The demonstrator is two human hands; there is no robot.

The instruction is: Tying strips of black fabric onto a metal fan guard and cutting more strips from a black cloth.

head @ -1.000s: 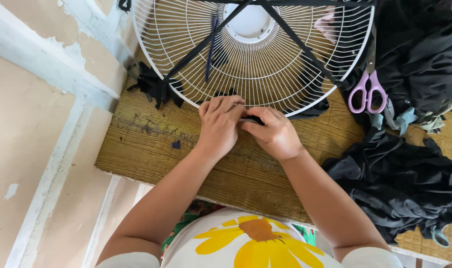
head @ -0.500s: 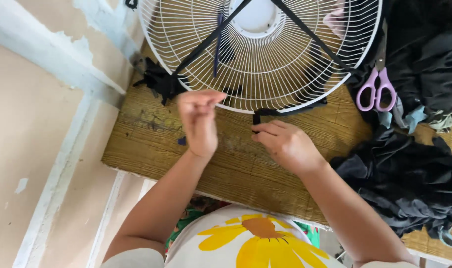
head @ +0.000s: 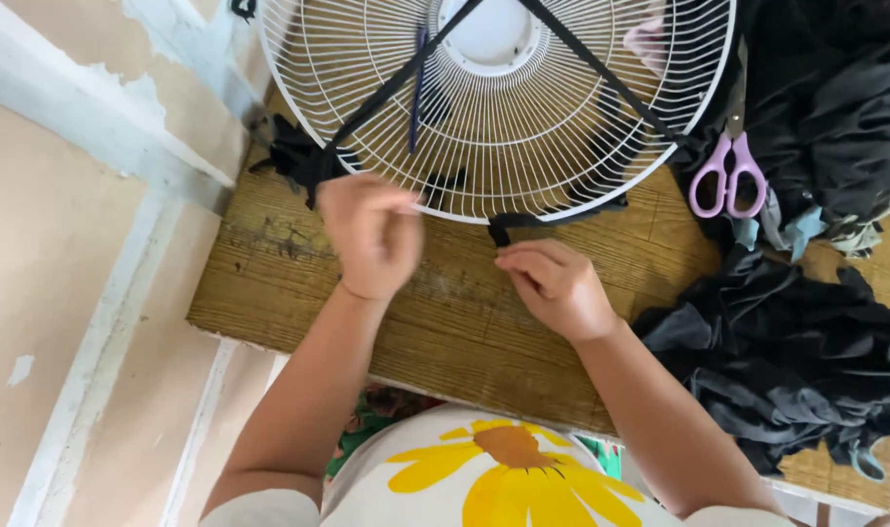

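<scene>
Strip (head: 508, 224) lying sideways, right hand (head: 557, 288) touching

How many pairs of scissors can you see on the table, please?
1: the purple-handled scissors lie right of the fan guard, beside the black fabric. More could be hidden under that fabric.

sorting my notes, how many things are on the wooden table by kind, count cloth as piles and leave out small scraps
white wire fan guard: 1
purple-handled scissors: 1
black cloth piles: 2
black strips stretched across the guard: 2
total: 6
</scene>
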